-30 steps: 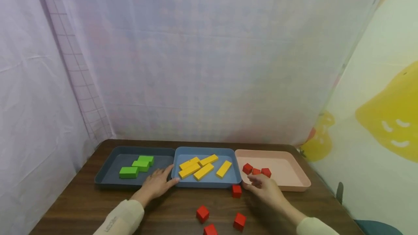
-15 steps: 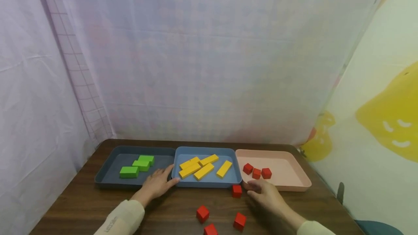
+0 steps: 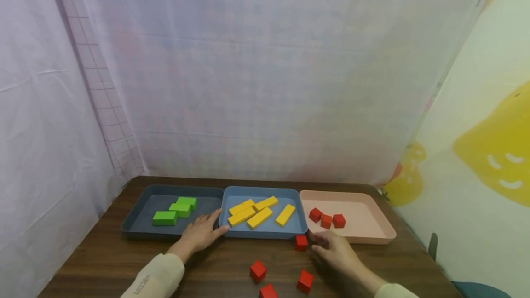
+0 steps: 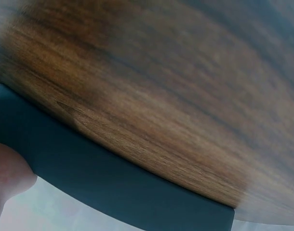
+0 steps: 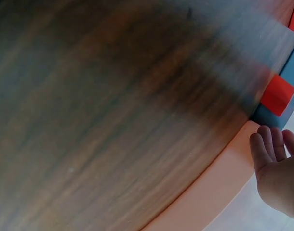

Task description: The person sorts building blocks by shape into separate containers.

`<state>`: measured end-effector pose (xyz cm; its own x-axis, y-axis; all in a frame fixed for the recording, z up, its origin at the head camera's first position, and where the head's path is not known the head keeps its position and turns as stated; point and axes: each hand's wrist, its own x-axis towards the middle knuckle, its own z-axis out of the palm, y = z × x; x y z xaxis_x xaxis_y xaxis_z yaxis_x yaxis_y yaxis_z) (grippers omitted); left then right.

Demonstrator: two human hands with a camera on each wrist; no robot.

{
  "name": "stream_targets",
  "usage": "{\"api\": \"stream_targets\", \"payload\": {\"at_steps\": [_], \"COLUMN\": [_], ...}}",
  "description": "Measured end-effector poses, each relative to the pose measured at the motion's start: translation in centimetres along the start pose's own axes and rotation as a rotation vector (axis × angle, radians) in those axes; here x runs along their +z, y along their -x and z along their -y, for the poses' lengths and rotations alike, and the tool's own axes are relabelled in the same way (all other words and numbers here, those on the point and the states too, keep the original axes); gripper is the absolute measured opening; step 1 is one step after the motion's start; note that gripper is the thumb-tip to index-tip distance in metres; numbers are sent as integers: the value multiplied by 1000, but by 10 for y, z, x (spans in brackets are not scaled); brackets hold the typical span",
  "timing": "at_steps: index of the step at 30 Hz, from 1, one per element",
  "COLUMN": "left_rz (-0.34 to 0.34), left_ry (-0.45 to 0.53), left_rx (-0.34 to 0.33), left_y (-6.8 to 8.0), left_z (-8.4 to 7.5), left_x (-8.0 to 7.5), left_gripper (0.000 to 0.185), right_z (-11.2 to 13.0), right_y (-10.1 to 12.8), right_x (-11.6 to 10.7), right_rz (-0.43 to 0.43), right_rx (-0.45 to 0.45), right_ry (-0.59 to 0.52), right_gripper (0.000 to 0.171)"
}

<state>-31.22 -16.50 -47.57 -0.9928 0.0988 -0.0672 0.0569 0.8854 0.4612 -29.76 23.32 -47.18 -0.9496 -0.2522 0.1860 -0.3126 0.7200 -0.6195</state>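
Observation:
My left hand (image 3: 199,234) rests at the front corner where the dark tray (image 3: 138,233) meets the blue tray (image 3: 265,234), thumb and fingers spread. In the left wrist view, part of a finger (image 4: 11,171) lies against the dark tray's wall (image 4: 103,168). The right hand (image 3: 337,248) is at the front left of the pink tray (image 3: 372,239), its fingers loosely bent and holding nothing. Three red cubes (image 3: 326,221) lie in that tray, just beyond the fingers. Another red cube (image 3: 301,243) sits left of this hand, against the blue tray's front; the right wrist view shows this cube (image 5: 278,95) too.
Yellow blocks (image 3: 259,218) lie in the blue tray. Green blocks (image 3: 164,218) occupy the dark one. On the brown table (image 3: 219,275), nearer to me, are three more red cubes (image 3: 305,281). A pale curtain (image 3: 265,82) hangs behind the table.
My right hand has drawn back from the red cubes in the pink tray toward me. The middle cube there, partly covered before, shows fully. The left hand keeps its place.

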Motion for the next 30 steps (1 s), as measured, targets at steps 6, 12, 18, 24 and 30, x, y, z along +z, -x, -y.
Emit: {"api": "stream_targets", "payload": {"at_steps": [6,12,18,24,30], "left_rz": [1,-4,1,8,9], "left_ry": [0,-4,-3,7,9], "left_rx": [-3,-2,-3,-9,-6], "left_y": [0,0,2,2,-2], "left_z": [-1,-1,-3,-2,0], "left_x": [0,-1,-2,-1,1], "left_gripper": [75,76,76,75,75], "right_z": [-3,-4,-4,-4,-2], "right_y": [1,1,3,2,-2], "right_x": [1,2,1,1,1], "right_rz": [-4,-10,2,-2,11], "right_rx": [3,12,1,-14,-18], "right_ry": [-2,-4,0,-7,-2], "right_gripper": [28,28,29,28,30]}}
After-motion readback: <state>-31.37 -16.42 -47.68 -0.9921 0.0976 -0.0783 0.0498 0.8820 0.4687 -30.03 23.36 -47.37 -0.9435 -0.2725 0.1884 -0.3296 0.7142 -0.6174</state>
